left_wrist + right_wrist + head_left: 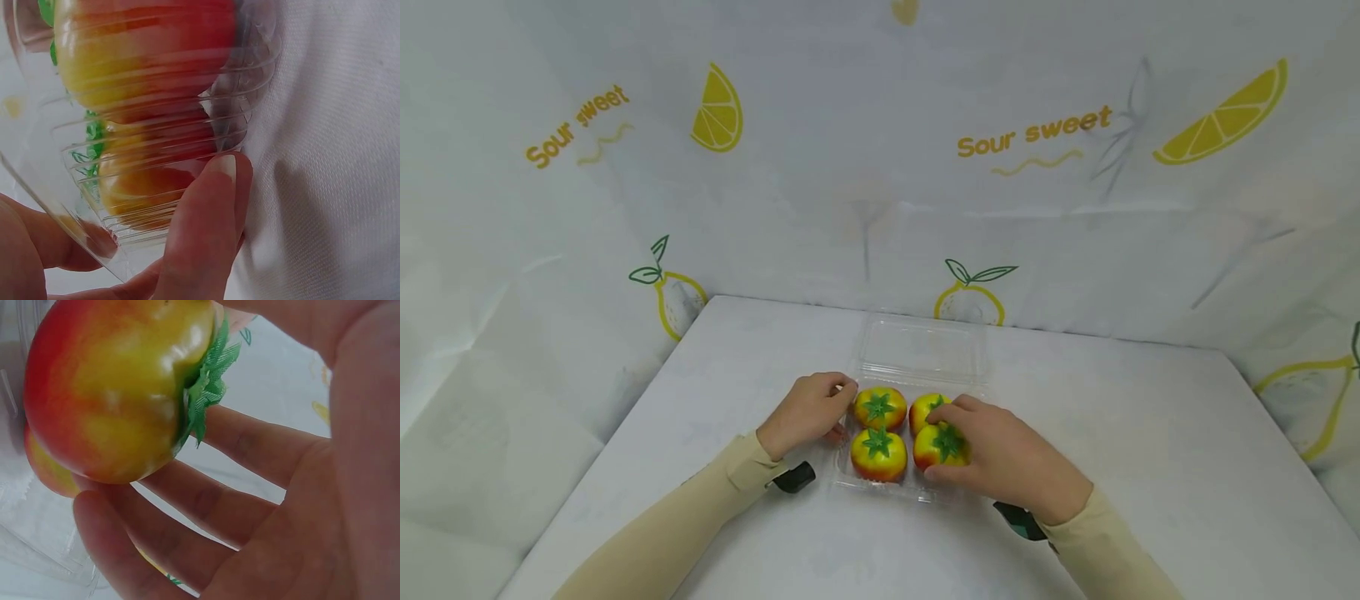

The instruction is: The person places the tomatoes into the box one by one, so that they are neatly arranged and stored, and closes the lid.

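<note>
Clamshell of clear ridged plastic [880, 490] sits open on the white counter [1150, 433], shiny round red-yellow fruits [880, 460] with green leaf tops inside. Left hand [808, 408] has its grip pinched on the clamshell's left edge; right hand [1011, 450] has its grip curled round the near-right fruit [931, 447], partly hiding it, can't tell if it's lifted. Transparent lid [921, 348] behind's pretty faint.

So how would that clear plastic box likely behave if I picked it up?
The box would probably bend easily, since its ribbed, see-through plastic looks thin. The lid, lying open behind it, may flop around. The round fruits inside might shift and unbalance it.
</note>
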Demonstrator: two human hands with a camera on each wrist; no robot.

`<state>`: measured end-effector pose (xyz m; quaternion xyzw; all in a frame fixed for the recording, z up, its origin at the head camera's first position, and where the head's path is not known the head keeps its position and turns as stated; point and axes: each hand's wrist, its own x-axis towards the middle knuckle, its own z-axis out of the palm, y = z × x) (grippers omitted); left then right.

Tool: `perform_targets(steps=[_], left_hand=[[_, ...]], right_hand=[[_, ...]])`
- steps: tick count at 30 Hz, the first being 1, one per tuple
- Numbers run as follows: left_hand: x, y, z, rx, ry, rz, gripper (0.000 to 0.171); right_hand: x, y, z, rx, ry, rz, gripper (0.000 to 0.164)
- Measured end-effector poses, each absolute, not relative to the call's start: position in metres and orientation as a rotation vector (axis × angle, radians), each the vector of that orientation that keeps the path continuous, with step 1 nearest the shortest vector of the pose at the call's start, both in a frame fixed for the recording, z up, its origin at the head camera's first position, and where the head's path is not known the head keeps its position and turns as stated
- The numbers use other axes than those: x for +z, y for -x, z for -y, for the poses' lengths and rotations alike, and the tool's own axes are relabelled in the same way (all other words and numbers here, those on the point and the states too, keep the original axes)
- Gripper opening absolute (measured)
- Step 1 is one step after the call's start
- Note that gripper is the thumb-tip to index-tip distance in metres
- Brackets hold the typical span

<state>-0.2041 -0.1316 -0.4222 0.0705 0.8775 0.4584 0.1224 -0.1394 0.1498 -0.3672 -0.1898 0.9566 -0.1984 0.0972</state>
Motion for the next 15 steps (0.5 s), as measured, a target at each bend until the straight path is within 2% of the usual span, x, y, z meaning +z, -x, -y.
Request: perform_targets(steps=[15], left_hand=[[-0.4236, 0.2046, 0.1318, 1.339, -0.206, -2.563, 0.036]], right_hand=[[-0.3743, 0.1384, -0.1461, -0.586, 0.549, -2.794, 0.049]])
